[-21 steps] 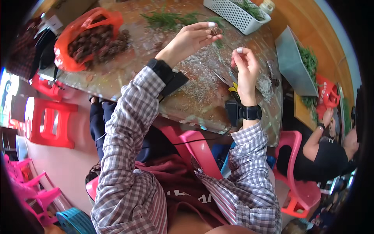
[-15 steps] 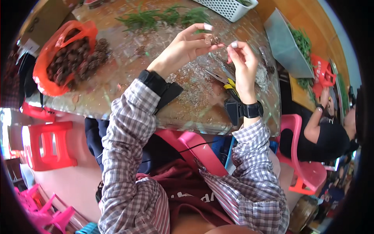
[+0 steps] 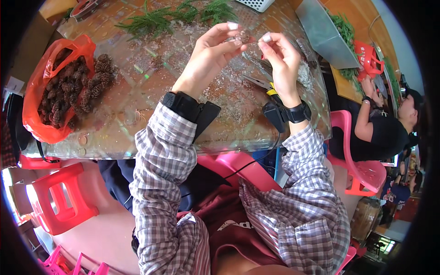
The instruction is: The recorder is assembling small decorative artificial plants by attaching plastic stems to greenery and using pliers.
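The small brown piece, which looks like a bit of pine cone, sits raised above the desk, pinched between the fingertips of both my hands. My left hand is closed on it from the left, thumb under and forefinger over; my right hand is closed too, its thumb and forefinger tips meeting the piece from the right, though whether it truly grips or only touches I cannot tell.

To do this well, I judge I should keep the pinch light and near the tips, so the brittle scales do not crumble, and work over the desk so that anything falling lands on the glass.

Just below my right hand lie pliers with yellow grips, within easy reach. Crumbs and flakes litter the glass around them. Well to my left an orange plastic bag spills pine cones, and green sprigs lie at the far edge. Another person sits at my right.
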`<state>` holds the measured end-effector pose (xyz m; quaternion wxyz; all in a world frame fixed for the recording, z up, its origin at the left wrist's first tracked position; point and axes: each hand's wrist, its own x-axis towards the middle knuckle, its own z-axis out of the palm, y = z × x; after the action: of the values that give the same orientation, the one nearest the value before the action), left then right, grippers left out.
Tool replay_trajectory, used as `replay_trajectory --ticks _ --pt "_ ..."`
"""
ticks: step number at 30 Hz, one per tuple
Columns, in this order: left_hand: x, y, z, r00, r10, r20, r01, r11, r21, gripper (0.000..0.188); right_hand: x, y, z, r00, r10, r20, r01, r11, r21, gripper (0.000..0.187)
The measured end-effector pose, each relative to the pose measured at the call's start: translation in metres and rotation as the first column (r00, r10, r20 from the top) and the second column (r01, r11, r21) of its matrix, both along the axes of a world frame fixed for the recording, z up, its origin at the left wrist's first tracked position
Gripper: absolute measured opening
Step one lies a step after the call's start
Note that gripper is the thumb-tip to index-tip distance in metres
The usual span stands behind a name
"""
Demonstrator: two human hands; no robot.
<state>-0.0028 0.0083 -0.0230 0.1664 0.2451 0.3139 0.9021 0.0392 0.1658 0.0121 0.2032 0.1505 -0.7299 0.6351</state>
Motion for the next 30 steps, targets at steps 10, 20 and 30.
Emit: replay_trajectory --ticks 10,20,30 --pt "-0.0037 -0.0036 -0.0001 0.999 -0.026 -0.024 0.025 0.999 -0.033 0.024 -0.0041 0.0028 -0.0058 0.990 -0.068 -0.123 0.078 0.994 0.079 0.009" --pt "-0.0054 0.0022 -0.0008 0.998 -0.054 0.037 0.053 0.999 0.009 0.020 -0.0020 0.0030 -0.0058 0.981 -0.113 -0.161 0.128 0.988 0.089 0.007" --pt "-0.0026 0.0023 0.0004 0.997 -0.061 0.047 0.061 0.998 0.002 0.020 0.0040 0.0043 -0.0060 0.995 0.097 -0.030 -0.098 0.995 -0.023 0.007"
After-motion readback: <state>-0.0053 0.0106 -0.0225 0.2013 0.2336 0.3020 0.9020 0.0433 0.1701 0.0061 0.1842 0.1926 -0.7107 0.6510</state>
